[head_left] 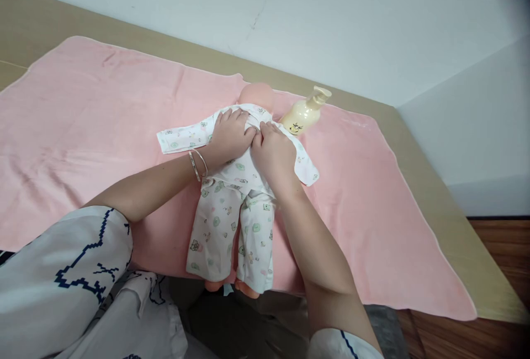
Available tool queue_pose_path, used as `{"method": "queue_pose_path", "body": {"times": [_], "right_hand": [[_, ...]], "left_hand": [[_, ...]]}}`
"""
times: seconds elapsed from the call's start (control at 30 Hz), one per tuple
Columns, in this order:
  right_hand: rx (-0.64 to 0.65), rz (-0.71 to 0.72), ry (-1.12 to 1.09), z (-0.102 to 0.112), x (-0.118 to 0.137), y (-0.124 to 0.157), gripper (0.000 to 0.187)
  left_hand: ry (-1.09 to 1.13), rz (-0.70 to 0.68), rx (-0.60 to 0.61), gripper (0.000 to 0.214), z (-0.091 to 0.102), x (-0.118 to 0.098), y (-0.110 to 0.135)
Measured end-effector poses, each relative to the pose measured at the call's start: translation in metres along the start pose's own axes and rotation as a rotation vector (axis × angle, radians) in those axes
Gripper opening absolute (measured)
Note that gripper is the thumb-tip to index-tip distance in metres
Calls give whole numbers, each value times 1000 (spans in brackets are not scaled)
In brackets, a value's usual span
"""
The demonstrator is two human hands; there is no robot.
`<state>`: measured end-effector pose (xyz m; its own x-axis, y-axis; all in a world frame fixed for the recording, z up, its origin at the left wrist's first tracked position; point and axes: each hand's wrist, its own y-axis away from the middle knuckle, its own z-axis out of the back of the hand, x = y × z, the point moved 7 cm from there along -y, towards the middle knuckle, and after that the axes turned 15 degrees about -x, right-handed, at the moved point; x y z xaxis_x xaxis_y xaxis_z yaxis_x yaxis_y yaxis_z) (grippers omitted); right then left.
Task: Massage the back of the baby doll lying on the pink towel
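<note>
A baby doll (pixel 256 95) lies on its back on a pink towel (pixel 103 110), dressed in a white printed top (pixel 186 137) and matching trousers (pixel 229 226). My left hand (pixel 229 135), with bangles on the wrist, rests on the doll's chest with its fingers curled into the top's fabric. My right hand (pixel 275 152) sits beside it, fingers closed, pinching the same top near the collar. Both hands touch each other at the middle of the chest. The doll's feet stick out past the towel's near edge.
A cream pump bottle (pixel 304 113) lies right of the doll's head, close to my right hand. The towel covers a tan table (pixel 455 210) set against a white wall. Wooden floor (pixel 505 248) shows at the right. My white patterned sleeves fill the lower left.
</note>
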<state>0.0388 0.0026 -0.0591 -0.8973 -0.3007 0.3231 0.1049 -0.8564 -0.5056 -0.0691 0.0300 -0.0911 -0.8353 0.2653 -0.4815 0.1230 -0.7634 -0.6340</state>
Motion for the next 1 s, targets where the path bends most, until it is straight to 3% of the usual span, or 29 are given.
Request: {"method": "queue_pose_path", "body": {"times": [0.13, 0.33, 0.43, 0.63, 0.77, 1.0], "right_hand": [[2, 11, -20, -5, -4, -2, 44], [181, 98, -247, -31, -33, -19, 60], [183, 93, -244, -32, -37, -20, 61], [25, 33, -123, -8, -10, -5, 51], [47, 1, -65, 3, 2, 2, 48], [30, 47, -215, -18, -20, -11, 51]], "left_hand": [[-61, -35, -16, 40, 4, -7, 4], [-200, -182, 104, 33, 12, -34, 15], [-222, -194, 87, 34, 15, -37, 17], [-141, -30, 69, 39, 16, -23, 10], [-7, -19, 97, 32, 14, -13, -1], [64, 36, -22, 44, 4, 2, 2]]}}
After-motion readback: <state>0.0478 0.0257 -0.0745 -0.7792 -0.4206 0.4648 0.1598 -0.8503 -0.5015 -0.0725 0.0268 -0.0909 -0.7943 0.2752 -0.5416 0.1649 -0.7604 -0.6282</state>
